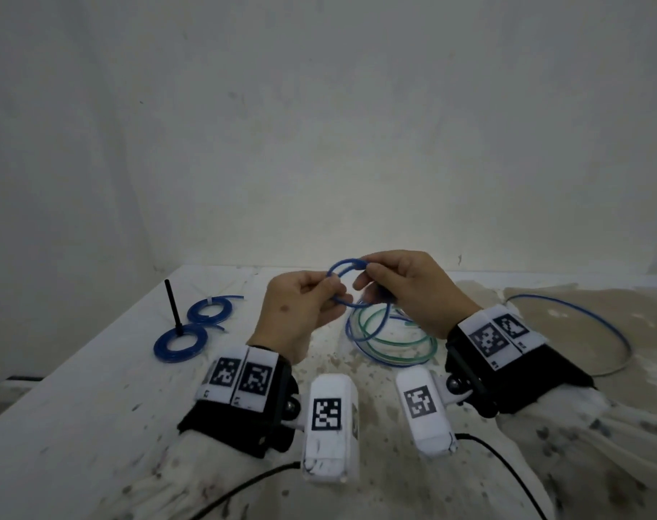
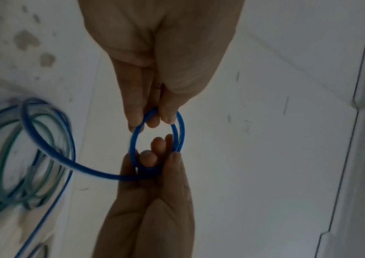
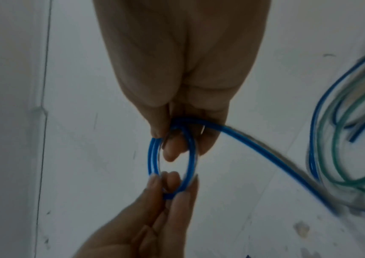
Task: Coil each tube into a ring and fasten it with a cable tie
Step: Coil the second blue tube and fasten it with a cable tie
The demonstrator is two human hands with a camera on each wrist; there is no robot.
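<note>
Blue tube point(image 1: 344, 281) ring is pinched by left hand point(image 1: 297, 317) and right hand point(image 1: 413, 290) fingers, held above the surface point(image 1: 94, 388), well inside its edges

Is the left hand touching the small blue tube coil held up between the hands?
Touching. The left wrist view shows the left hand with fingertips pinching the small blue tube coil at its near edge.

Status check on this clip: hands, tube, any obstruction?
Left hand and right hand both pinch the blue tube, partly coiled. No tie on it. Nothing obstructing.
</note>
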